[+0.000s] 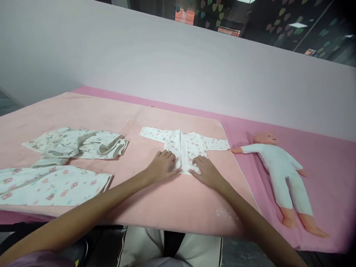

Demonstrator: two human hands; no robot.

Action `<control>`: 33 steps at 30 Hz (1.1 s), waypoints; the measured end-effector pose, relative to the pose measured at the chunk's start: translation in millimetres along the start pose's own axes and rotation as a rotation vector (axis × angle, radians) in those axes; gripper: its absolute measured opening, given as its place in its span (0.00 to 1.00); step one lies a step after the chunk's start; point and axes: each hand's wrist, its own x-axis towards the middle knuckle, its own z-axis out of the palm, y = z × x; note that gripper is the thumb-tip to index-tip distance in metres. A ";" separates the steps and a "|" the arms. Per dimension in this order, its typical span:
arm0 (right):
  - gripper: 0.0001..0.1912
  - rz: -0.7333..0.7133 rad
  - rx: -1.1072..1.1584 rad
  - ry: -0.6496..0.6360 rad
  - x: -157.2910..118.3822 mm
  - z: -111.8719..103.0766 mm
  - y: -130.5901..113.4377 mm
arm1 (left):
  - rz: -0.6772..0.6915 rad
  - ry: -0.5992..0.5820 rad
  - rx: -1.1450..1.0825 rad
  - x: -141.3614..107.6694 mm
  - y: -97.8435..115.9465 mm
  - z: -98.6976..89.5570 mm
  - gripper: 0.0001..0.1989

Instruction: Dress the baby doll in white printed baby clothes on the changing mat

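Observation:
A small white printed baby top (172, 140) lies spread flat on a peach mat (155, 207), its front parted down the middle and both sleeves stretched sideways. My left hand (164, 165) rests on its lower left front panel, fingers curled, thumb stretched toward the hem's middle. On the lower right panel lies my right hand (206, 171), also with curled fingers and its thumb toward the middle. Whether either hand pinches the cloth is too small to tell. The top's right sleeve end nearly touches the doll's hand.
A doll (280, 167) in a white suit lies at the right on a pink cover (330, 178). Printed garments (80, 142) lie at the left, with another printed garment (55, 185) nearer me. A pale wall (167, 66) stands behind.

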 end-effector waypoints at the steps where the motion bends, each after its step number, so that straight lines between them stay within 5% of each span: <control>1: 0.10 -0.003 0.010 -0.007 0.5 2.3 1.6 | 0.020 -0.023 -0.011 -1.0 6.6 4.5 0.18; 6: 0.14 0.069 0.144 -0.045 11.8 4.2 8.5 | 0.086 -0.035 -0.131 4.2 16.0 20.0 0.03; 11: 0.19 0.204 0.189 0.037 71.4 6.0 12.8 | 0.145 -0.007 -0.109 3.6 19.0 24.6 0.08; 18: 0.19 0.333 -0.126 0.012 160.3 33.8 3.9 | -0.016 0.105 0.139 -24.1 13.9 7.9 0.14; 22: 0.10 0.382 -0.140 0.045 163.5 33.4 16.0 | -0.014 0.080 0.193 -39.1 1.6 0.1 0.11; 33: 0.18 0.358 0.034 0.192 147.8 46.1 39.7 | 0.083 -0.035 0.248 -22.0 17.7 16.5 0.10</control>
